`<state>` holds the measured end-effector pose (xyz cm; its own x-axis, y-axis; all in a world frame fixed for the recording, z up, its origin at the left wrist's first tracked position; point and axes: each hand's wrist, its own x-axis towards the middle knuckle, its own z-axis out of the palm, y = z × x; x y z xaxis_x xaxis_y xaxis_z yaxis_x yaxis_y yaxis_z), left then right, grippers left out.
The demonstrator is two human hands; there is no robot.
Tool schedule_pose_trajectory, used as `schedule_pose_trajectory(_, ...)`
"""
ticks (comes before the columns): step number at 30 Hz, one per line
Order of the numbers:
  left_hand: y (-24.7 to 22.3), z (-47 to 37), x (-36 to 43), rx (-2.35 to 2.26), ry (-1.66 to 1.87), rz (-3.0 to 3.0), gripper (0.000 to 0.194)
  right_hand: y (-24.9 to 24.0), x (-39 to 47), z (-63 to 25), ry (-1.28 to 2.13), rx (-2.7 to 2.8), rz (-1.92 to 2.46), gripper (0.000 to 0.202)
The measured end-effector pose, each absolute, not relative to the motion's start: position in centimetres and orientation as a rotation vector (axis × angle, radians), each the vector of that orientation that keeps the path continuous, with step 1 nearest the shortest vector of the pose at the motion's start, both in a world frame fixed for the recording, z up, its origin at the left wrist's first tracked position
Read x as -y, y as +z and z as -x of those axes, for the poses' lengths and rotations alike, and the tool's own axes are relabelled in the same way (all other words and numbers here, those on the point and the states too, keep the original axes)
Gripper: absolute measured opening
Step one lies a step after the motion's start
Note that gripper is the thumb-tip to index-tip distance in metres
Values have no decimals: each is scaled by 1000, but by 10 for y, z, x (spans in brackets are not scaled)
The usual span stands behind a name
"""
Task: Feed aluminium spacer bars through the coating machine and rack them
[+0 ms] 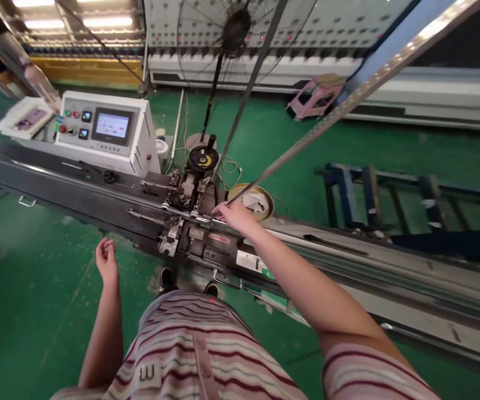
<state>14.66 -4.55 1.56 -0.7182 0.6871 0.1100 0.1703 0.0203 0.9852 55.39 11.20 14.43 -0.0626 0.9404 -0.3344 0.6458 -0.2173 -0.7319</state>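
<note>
My right hand [235, 216] reaches over the long machine bed [327, 236]. Its fingers are closed around the low end of a long, thin perforated metal bar [302, 141], which slants down from the upper right. Just left of these fingers is a metal head with clamps and rollers [185, 191], topped by a black handwheel [203, 159]. A second thin bar [248, 83] comes down behind that head. My left hand [106, 258] hangs in front of the bed, its fingers loosely bent and apart, with nothing visible in it.
A white control box [100, 130] with a lit screen stands on the bed at left. Behind the bed are a round yellow tub [270, 203], a black stand fan [235, 33], a pink stool [317, 94] and a dark blue rack [373, 194]. A metal handle [227, 280] juts from the front.
</note>
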Motion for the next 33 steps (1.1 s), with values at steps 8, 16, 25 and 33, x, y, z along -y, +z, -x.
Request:
schedule_pose_trajectory(8, 5, -50, 53, -1952, 1681, -802, 42, 135, -158, -406, 1212, 1692, 1827, 29)
schedule_pose_trajectory(16, 24, -19, -29, -1739, 1715, -819, 45, 143, -189, -311, 1323, 1526, 1680, 31)
schedule_pose_trajectory(25, 93, -114, -127, -1214, 1570, -339, 61, 212, -152, -396, 1491, 1159, 1565, 23)
schedule_pose_trajectory(33, 146, -311, -96, -1056, 1670, -873, 107, 216, -85, -565, 1499, 1088, 1407, 31)
